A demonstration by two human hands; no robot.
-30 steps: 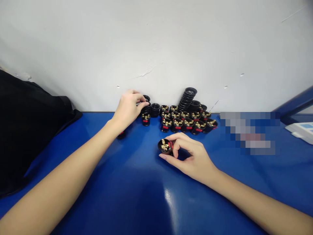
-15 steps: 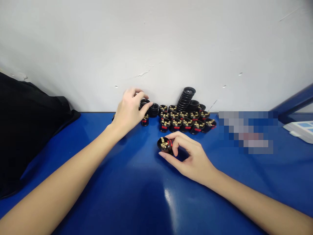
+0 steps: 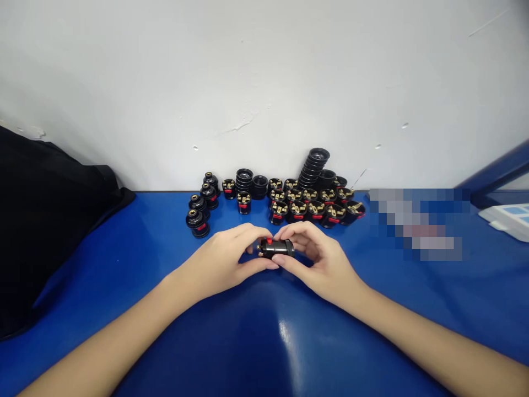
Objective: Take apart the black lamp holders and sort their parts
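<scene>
Both hands meet over the blue table, around a black lamp socket (image 3: 273, 248) lying on its side in the air. It has a red tab on top, brass terminals at its left end and a wider black rim at its right end. Fingers and thumb of my left hand (image 3: 235, 251) close on the left part. My right hand (image 3: 316, 256) grips the rimmed end with thumb and fingertips. Whether the rim is a separate ring I cannot tell. Beyond the hands stand several open socket bodies (image 3: 298, 210) with brass contacts and red tabs.
Several domed black sockets (image 3: 197, 220) stand at the left. Stacked black threaded rings (image 3: 244, 179) and a taller leaning stack (image 3: 316, 165) are near the white wall (image 3: 264, 82). Black cloth (image 3: 49, 220) lies at far left; a white-and-blue object (image 3: 508, 220) is at far right.
My left hand has come back from the black rings by the wall to the lamp socket in my right hand. The socket has turned from facing up to lying sideways.
</scene>
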